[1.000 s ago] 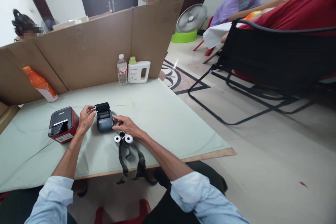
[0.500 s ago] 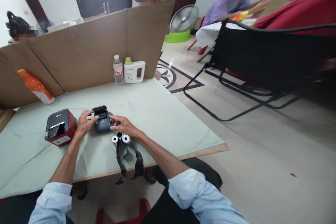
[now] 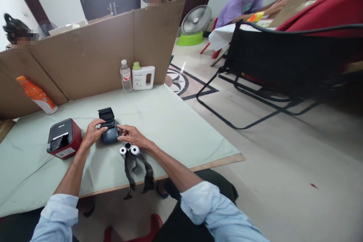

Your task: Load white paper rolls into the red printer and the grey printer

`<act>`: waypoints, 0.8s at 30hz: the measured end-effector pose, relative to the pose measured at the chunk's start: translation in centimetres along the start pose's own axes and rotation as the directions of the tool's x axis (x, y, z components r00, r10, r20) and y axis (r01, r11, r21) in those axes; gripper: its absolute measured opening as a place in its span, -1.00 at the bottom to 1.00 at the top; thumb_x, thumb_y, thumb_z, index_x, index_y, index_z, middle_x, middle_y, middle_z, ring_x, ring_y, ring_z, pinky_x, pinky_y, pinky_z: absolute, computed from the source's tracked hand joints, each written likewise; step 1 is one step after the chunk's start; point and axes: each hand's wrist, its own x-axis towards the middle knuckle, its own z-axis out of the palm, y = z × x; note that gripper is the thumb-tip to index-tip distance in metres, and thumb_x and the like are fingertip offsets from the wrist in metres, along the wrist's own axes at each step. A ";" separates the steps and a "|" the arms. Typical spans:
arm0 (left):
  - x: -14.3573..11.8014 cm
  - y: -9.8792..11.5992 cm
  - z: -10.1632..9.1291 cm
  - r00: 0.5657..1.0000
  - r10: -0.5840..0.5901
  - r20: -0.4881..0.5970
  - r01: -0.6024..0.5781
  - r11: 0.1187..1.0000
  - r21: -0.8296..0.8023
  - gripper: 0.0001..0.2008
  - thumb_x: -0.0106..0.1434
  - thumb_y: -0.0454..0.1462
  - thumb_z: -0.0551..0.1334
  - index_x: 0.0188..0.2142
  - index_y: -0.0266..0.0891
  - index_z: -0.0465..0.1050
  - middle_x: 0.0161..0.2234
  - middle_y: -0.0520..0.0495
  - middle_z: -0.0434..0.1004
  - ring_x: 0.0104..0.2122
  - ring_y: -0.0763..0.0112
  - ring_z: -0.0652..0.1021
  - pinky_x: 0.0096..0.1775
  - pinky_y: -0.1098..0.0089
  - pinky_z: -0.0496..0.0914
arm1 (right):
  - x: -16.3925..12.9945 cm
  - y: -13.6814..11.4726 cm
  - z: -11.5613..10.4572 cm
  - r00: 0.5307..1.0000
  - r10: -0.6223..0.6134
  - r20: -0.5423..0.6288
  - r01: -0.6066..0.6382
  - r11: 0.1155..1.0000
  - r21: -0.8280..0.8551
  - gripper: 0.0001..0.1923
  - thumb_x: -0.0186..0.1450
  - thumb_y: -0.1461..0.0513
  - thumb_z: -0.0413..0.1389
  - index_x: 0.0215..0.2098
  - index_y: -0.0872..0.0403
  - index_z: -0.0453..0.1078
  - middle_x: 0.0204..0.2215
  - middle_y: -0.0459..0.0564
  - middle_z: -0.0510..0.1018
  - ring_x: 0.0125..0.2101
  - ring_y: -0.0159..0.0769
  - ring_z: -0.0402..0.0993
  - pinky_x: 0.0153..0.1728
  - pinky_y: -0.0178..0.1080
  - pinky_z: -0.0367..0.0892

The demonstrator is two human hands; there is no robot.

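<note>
Both hands bracket the small dark printer (image 3: 109,135) on the table (image 3: 176,128), left hand (image 3: 92,133) clasping its left side, right hand (image 3: 131,135) with fingers spread touching its right; it looks light, rigid, smooth plastic, best held by the body, not the raised lid (image 3: 106,114).

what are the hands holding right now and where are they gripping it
Both hands are on the small dark printer with its lid open. The left hand grips its left side near the top; the right hand touches its right side with the fingertips. It rests on the table.
</note>
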 end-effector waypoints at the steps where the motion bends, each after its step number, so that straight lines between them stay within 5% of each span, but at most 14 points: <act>1: 0.2 0.1 0.0 1.000 0.010 -0.010 -0.009 0.999 0.032 -0.79 0.14 -0.20 0.36 -0.22 -0.17 0.67 -0.06 -0.20 0.63 -0.03 0.11 0.60 -0.14 0.19 0.57 | 0.0 -0.1 0.0 1.000 0.000 -0.001 0.000 1.000 0.001 -0.31 0.14 0.17 0.38 0.25 0.04 0.49 -0.15 -0.02 0.54 -0.36 -0.35 0.45 -0.25 -0.23 0.43; 8: 0.6 0.6 0.0 0.992 0.105 -0.070 -0.094 0.984 0.151 -0.87 0.16 -0.29 0.28 -0.38 -0.11 0.64 -0.20 -0.11 0.70 -0.08 0.14 0.62 0.14 0.02 0.44 | 0.0 -0.5 -0.1 1.000 0.006 -0.011 -0.006 1.000 -0.004 -0.30 0.15 0.16 0.38 0.25 0.06 0.49 -0.18 -0.03 0.55 -0.35 -0.34 0.45 -0.22 -0.21 0.44; 13: 1.0 2.2 -0.5 0.995 0.039 -0.087 -0.034 0.997 0.064 -0.82 0.20 -0.19 0.24 -0.33 -0.18 0.61 -0.24 -0.13 0.67 -0.16 0.17 0.60 -0.06 0.18 0.49 | 0.2 -0.3 -0.2 0.999 -0.033 -0.032 0.033 0.999 -0.002 -0.33 0.17 0.13 0.38 0.24 0.07 0.50 -0.15 0.00 0.56 -0.34 -0.34 0.44 -0.23 -0.22 0.43; 18: 1.6 5.8 -1.0 0.999 0.044 0.009 -0.044 0.999 0.013 -0.74 0.30 -0.12 0.17 -0.34 -0.22 0.53 -0.45 0.02 0.50 -0.41 0.37 0.47 -0.33 0.39 0.37 | 0.4 -1.5 -0.6 0.991 -0.098 -0.092 0.102 0.994 0.041 -0.36 0.18 0.07 0.38 0.22 0.00 0.50 -0.04 0.02 0.55 -0.34 -0.37 0.42 -0.23 -0.23 0.43; 24: 2.5 9.1 2.1 0.975 0.088 0.204 -0.092 0.996 0.010 -0.73 0.34 -0.14 0.14 -0.40 -0.22 0.46 -0.51 0.08 0.38 -0.49 0.44 0.36 -0.41 0.42 0.26 | -0.5 -4.3 -2.6 0.975 -0.126 -0.186 0.121 0.992 -0.034 -0.60 0.20 0.02 0.35 -0.10 0.08 0.59 -0.22 -0.04 0.56 -0.44 -0.41 0.29 -0.35 -0.29 0.32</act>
